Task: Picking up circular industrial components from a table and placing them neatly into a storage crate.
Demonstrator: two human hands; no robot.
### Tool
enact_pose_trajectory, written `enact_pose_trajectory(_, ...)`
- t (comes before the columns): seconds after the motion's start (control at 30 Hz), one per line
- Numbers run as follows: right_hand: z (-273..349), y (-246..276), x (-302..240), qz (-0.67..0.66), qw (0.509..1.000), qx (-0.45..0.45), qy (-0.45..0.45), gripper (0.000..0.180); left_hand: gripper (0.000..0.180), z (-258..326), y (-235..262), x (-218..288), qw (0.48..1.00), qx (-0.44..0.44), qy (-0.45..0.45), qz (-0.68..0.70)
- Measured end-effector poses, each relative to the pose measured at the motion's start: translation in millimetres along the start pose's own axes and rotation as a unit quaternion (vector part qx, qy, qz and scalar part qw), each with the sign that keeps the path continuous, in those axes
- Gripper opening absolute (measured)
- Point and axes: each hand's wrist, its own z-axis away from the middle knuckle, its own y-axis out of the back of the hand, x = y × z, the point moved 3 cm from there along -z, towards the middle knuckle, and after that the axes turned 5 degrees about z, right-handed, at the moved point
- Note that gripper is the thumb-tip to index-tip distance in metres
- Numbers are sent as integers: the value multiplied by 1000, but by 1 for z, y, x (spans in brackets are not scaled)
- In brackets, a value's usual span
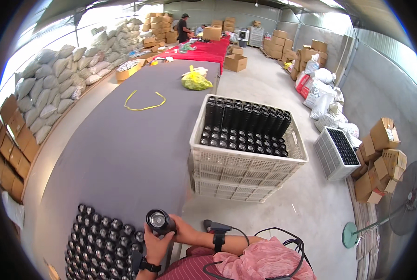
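Observation:
Above the near edge of the table, I hold a black flashlight (158, 221) with its round, shiny reflector end facing up. My left hand (156, 246) is closed around its near side. My right hand (184, 229) grips the same flashlight from the right, fingers partly hidden behind the body. Many similar black flashlights (103, 242) stand upright in close rows on the table, just left of my left hand. Ahead to the right, a white plastic crate (248, 156) contains more black flashlights (246, 119), taller at the back and lower in front.
The crate sits on another crate beside the grey-covered table (110, 135). A yellow strap (145, 108) and a yellow-green bag (197, 80) lie on the table. Right, there are a second filled crate (337, 151), cardboard boxes (381, 158) and a fan (409, 200). A person (184, 30) stands far off.

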Motion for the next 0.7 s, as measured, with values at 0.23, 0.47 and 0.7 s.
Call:
enact_pose_trajectory(0.23, -122, 192, 54, 68, 991, 108, -30, 79, 93, -180, -127, -2, 992, -92, -58, 64)
enact_pose_trajectory(0.47, -242, 340, 119, -6, 976, 209, -52, 72, 83, -289, -138, -124, 984, -29, -56, -167)
enact_pose_trajectory(0.7, -309, 415, 292, -17, 952, 284, -114, 80, 82, -300, -134, -210, 884, -89, 71, -453)
